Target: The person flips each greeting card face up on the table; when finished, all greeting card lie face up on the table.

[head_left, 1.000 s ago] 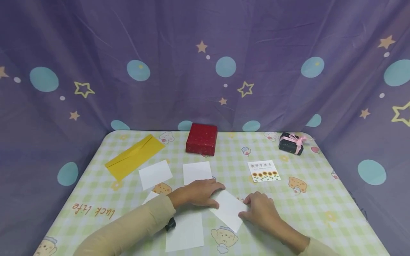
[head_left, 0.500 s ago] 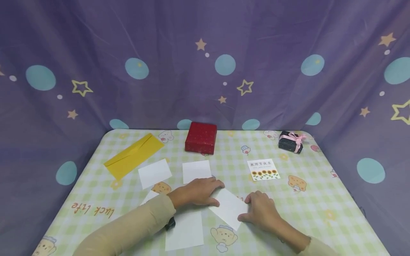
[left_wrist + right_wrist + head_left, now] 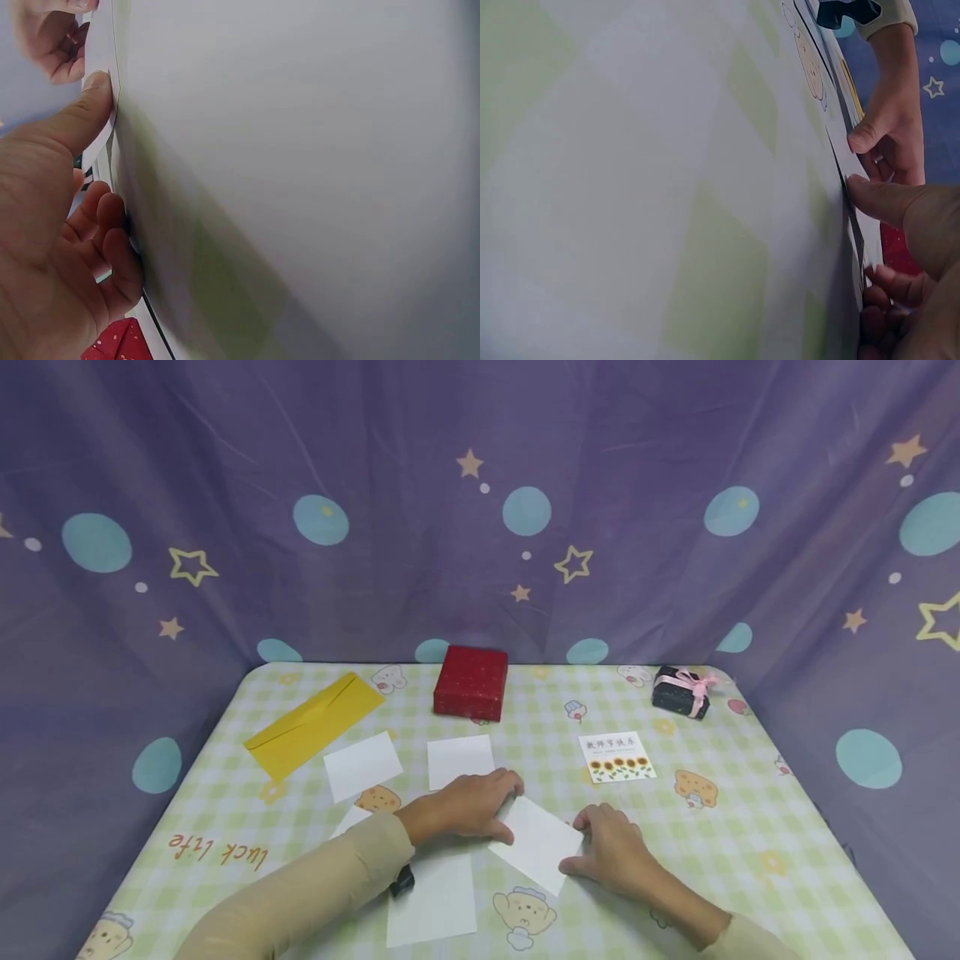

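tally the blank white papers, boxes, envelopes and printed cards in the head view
Blank white papers: 5, two partly covered by the left sleeve
Boxes: 2
Envelopes: 1
Printed cards: 1
Total: 9

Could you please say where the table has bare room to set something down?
Free: between the red box and the black gift box, and right of the sunflower card. Crowded: around the left hand, among the white papers.

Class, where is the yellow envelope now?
In the head view, the envelope lies on the left side of the table, beside a white card.
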A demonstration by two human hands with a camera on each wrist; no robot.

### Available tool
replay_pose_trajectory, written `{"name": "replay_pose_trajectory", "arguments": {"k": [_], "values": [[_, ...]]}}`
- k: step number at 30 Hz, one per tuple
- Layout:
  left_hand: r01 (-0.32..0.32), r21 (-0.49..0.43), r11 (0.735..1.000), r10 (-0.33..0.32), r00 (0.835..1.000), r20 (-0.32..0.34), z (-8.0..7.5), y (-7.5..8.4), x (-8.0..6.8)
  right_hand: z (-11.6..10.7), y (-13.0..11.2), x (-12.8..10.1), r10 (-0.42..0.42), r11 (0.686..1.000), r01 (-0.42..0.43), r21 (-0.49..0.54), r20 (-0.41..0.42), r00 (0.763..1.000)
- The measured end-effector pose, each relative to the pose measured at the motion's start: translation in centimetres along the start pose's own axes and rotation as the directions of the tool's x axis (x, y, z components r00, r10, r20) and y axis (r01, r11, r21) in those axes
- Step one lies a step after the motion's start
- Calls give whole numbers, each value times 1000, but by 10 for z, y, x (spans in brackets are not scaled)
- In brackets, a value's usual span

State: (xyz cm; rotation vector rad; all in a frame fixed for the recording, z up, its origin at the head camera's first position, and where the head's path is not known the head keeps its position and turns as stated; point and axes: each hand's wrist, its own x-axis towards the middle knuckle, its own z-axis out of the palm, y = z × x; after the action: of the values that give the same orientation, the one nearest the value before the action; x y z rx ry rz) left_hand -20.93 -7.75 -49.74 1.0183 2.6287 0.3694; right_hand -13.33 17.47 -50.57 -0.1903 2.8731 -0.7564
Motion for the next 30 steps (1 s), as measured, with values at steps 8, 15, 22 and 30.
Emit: {"name": "replay_pose_trajectory", "arguments": {"k": [8,15,22,30], "values": [[0,-54,999,-1,1000,-14,-1,-2,-1,-10,11,3,-134,969,121,214,49,990],[-19,-91,996,12,997,-74,-4,-3,-2,-17,20,8,-231,926,202,319,54,972],[-36,-83,996,26,993,-116,-3,-8,-1,-21,25,15,-255,899,234,370,8,967],[-125,-66,990,109,972,-210,-8,-6,2,-25,24,17,-261,888,263,378,-58,964]]}}
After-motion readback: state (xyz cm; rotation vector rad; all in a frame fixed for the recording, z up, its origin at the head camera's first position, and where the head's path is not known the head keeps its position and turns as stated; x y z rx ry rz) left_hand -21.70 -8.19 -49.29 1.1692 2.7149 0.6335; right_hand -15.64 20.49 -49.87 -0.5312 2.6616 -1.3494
